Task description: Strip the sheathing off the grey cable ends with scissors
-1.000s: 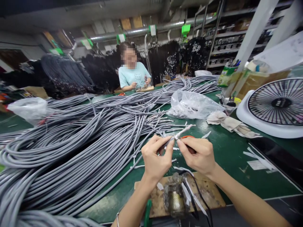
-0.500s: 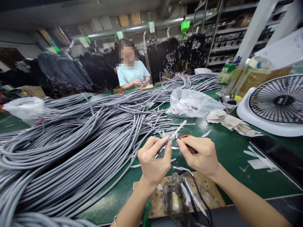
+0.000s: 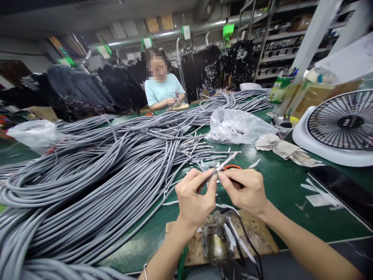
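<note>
Left hand [image 3: 196, 193] has its fingers clamped on a grey cable [image 3: 228, 160] just below the pale stripped end, held above the green counter [image 3: 279, 194]; right hand [image 3: 244, 190] fingertips touch that spot, can't tell if gripping. Below: stained wooden board [image 3: 267, 237]; left, a big heap of grey cables [image 3: 131, 182]; right, a crumpled cloth [image 3: 287, 151] and white fan [image 3: 301, 134]. Beyond, clear bag [image 3: 233, 126], co-worker in pale blue [image 3: 163, 90] across the counter, metal shelving [image 3: 279, 56], silvery duct [image 3: 164, 37] behind.
</note>
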{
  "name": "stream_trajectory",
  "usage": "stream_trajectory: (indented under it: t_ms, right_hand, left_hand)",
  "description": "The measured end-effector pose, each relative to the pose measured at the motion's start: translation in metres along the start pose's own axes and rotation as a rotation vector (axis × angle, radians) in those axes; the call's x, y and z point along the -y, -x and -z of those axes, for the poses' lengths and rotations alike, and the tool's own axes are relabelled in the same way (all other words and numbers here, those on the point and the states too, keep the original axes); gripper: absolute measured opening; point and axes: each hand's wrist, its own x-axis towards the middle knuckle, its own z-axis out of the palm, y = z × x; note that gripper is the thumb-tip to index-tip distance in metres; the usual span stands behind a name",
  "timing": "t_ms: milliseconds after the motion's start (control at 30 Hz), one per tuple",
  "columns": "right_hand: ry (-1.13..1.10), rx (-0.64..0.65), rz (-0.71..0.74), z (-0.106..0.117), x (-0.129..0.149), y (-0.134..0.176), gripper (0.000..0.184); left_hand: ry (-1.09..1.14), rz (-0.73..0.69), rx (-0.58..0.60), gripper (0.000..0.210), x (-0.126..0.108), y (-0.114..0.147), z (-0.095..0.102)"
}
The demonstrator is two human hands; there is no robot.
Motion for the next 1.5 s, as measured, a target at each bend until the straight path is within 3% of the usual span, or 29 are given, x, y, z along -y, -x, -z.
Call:
stream_trajectory:
  t_ms: [100, 200, 400, 533, 833, 1067, 1133, 1267, 1333, 1500]
  right_hand:
    - [0.031, -0.044, 0.143, -0.001, -0.001, 0.0, 0.019]
    - [0.049, -0.059, 0.165, -0.002, 0.0, 0.0, 0.018]
    - [0.086, 0.019, -0.041, -0.001, 0.007, 0.0, 0.026]
    - [0.093, -0.034, -0.048, 0.001, 0.007, 0.001, 0.022]
    - [0.04, 0.049, -0.089, 0.001, 0.005, 0.0, 0.026]
    - [-0.306, 0.159, -0.419, 0.0, 0.003, -0.003, 0.037]
    - [-0.294, 0.14, -0.376, -0.002, 0.003, -0.002, 0.036]
    - [-0.072, 0.04, -0.061, -0.005, 0.004, 0.002, 0.026]
    - [-0.041, 0.024, -0.013, -0.005, 0.005, 0.003, 0.025]
    - [-0.14, 0.185, -0.279, -0.001, 0.004, -0.002, 0.033]
  left_hand:
    - [0.054, 0.089, 0.04, 0.012, -0.002, -0.001, 0.001]
    - [0.067, 0.083, 0.033, 0.012, 0.0, -0.001, 0.002]
    - [0.009, -0.006, -0.107, 0.016, 0.006, -0.002, 0.005]
    - [-0.027, -0.025, -0.116, 0.015, 0.005, -0.003, 0.006]
    - [-0.061, -0.103, -0.126, 0.016, 0.004, -0.002, 0.003]
    - [-0.186, -0.218, -0.108, 0.018, 0.009, 0.004, 0.001]
    - [-0.192, -0.215, -0.096, 0.018, 0.009, 0.003, 0.001]
    - [-0.13, -0.103, -0.055, 0.016, 0.005, -0.001, 0.004]
    - [-0.094, -0.07, -0.054, 0.015, 0.004, -0.002, 0.005]
    - [-0.095, -0.134, -0.092, 0.017, 0.005, 0.0, 0.005]
